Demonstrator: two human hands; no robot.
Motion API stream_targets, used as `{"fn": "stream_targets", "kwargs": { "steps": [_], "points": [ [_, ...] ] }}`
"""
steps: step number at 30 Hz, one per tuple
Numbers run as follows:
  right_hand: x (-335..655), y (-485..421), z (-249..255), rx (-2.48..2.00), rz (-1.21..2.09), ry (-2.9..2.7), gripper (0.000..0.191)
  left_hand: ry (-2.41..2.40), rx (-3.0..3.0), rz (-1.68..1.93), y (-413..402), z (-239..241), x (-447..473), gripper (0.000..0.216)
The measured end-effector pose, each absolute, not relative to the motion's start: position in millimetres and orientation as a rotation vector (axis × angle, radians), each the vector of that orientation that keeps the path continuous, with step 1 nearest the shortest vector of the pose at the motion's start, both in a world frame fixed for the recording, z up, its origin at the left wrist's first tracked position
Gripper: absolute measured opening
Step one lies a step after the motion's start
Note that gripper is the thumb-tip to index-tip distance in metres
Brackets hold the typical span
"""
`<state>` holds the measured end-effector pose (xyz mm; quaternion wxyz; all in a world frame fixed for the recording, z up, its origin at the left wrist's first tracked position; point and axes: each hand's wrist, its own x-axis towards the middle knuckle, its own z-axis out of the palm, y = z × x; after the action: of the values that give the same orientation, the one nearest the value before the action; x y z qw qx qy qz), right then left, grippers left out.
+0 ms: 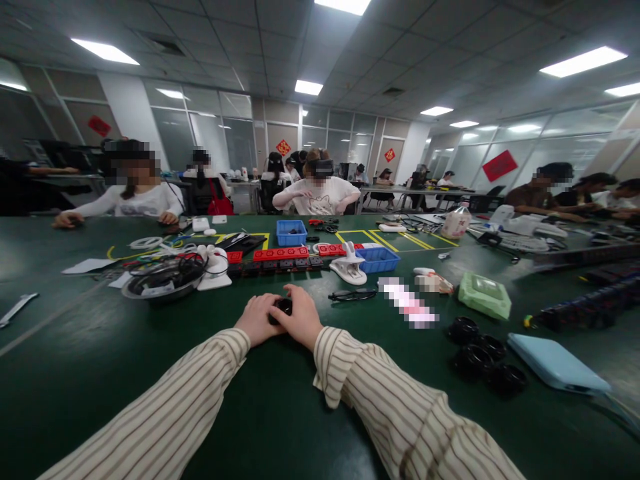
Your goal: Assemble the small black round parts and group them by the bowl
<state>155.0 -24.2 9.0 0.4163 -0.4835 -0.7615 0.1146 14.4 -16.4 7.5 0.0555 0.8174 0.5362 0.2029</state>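
At my twelve o'clock, the black piece [285, 307] lies three o'clock from my left hand [257, 318] and nine from my right hand [302, 312], both sets of fingers curled round it; long axis hidden.

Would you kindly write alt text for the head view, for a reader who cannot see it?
A person's left hand and right hand, in striped sleeves, cup a black object at a green table. Black round parts and a blue block lie to the right; a bowl of cables sits left.
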Motion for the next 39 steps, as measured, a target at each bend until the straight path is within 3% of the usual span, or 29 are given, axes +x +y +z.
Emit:
{"fn": "stream_targets", "kwargs": {
  "steps": [6, 9, 16, 22, 32, 39],
  "points": [
    [154.1, -27.3, 12.1, -1.15, 0.268, -1.955, 0.032, 1.635, 2.523, 0.639, -11.6, 6.0, 11.3, 0.026],
    [154.9, -28.7, 15.2, -1.102, 0.293, -1.987, 0.024, 1.529, 2.509, 0.683, -9.0, 5.8, 8.2, 0.024],
    [156.2, -29.2, 15.9, -0.984, 0.364, -2.054, 0.029, 1.354, 2.43, 0.664, -4.9, 3.6, 3.1, 0.033],
    [155.6, -29.2, 15.0, -1.048, 0.334, -2.006, 0.035, 1.365, 2.439, 0.746, -5.2, -0.5, 5.1, 0.054],
    [155.9, -26.1, 11.8, -1.197, 0.253, -1.866, 0.049, 1.524, 2.441, 0.737, -14.6, 8.5, 11.6, 0.051],
    [153.9, -25.8, 11.6, -1.16, 0.247, -1.951, 0.023, 1.513, 2.488, 0.699, -11.5, 9.7, 10.7, 0.029]
  ]
}}
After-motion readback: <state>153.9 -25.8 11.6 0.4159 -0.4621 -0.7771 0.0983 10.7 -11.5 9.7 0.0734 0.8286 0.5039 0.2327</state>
